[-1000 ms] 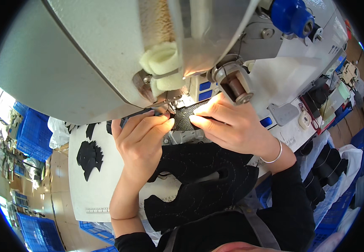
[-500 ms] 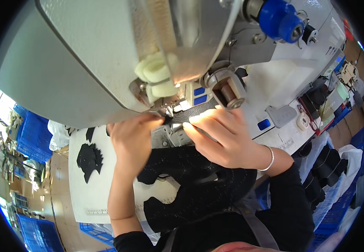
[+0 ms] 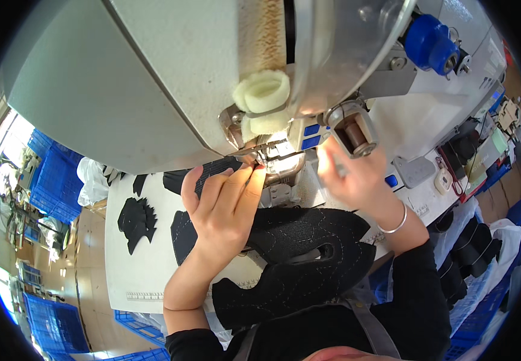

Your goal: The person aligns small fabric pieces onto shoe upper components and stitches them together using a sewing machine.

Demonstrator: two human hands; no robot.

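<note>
Our left hand, fingers slightly spread, touches a dark textured piece beneath the sewing machine, beyond a large black piece at the counter's front edge; we cannot tell whether the fingers of our blurred right hand pinch anything.

1. Sewing machine: beyond left hand and right hand.
2. Small fabric piece: just behind left hand's fingers.
3. Fabric panel: before both hands, passing under left wrist.
4. Scraps: on counter, left of left hand.
5. Crates: farther left.
6. Small case: right of right hand.
7. Bundles: in bag, farther right.
</note>
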